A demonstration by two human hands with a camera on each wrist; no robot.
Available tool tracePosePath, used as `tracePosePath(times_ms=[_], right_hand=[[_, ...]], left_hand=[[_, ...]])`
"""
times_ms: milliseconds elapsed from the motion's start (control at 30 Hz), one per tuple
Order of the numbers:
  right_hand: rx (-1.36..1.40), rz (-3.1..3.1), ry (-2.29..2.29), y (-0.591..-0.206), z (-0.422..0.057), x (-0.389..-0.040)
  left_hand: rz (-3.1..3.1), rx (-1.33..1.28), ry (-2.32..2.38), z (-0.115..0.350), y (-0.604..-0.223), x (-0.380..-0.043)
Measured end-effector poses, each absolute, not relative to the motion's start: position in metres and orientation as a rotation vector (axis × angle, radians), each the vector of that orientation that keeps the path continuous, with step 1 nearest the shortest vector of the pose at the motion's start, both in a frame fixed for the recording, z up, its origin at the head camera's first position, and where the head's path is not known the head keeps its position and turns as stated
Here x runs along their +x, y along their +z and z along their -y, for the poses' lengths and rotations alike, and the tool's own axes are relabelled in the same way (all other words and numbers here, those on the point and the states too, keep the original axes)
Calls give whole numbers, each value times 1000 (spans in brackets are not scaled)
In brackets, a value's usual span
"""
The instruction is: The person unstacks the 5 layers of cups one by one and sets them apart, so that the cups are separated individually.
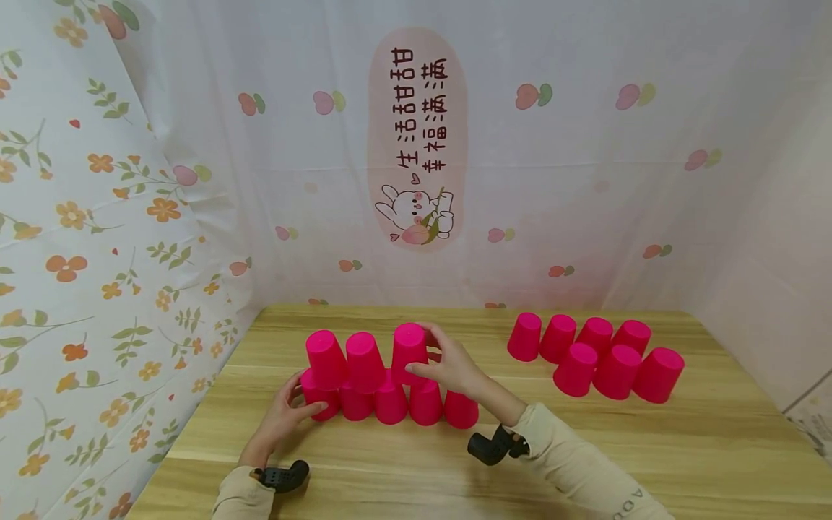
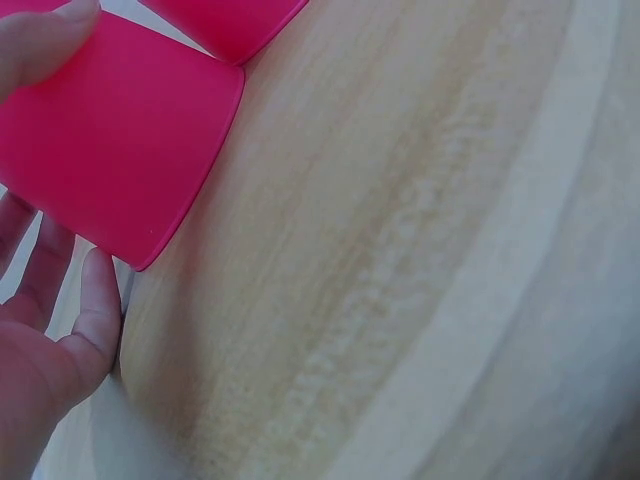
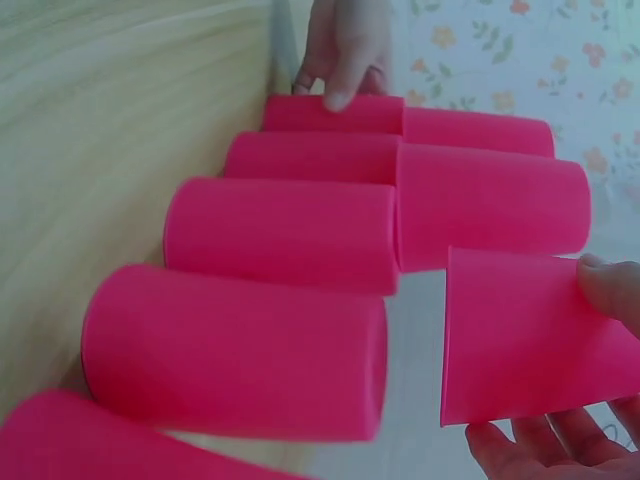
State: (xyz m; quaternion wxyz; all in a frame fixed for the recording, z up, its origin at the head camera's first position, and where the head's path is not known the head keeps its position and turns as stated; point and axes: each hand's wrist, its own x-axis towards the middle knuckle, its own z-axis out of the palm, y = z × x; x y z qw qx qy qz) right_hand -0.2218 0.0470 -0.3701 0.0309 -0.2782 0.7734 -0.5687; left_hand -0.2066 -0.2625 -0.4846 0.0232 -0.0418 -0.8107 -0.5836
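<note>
A row of several upside-down pink cups [image 1: 391,406] stands on the wooden table. Two more pink cups, one at the left [image 1: 326,360] and one beside it [image 1: 366,363], rest upside down on top of that row. My left hand [image 1: 281,417] grips the leftmost bottom cup [image 2: 120,140], thumb on the near side and fingers around the far side. My right hand [image 1: 455,367] holds another upside-down pink cup [image 3: 530,335] between thumb and fingers, to the right of the two upper ones. In the right wrist view, a gap shows between its rim and the bottom row.
Several more upside-down pink cups [image 1: 615,372] stand in two rows at the table's right. Behind the wooden table [image 1: 403,477] hangs a printed curtain [image 1: 559,166], with a flowered cloth [image 1: 84,238] on the left. A black wrist device [image 1: 494,444] sits by each sleeve.
</note>
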Motion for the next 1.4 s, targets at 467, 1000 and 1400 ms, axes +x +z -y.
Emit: tracePosePath(times_ms=[467, 1000, 1400], right_hand=[[-790, -2611, -1745, -379, -111, -245], [-470, -2866, -1610, -401, -191, -248], [-246, -2896, -1596, -455, -210, -248]], left_hand=[[2536, -117, -1815, 263, -482, -206], [2531, -92, -1809, 263, -480, -204], [2550, -104, -1790, 262, -483, -206]])
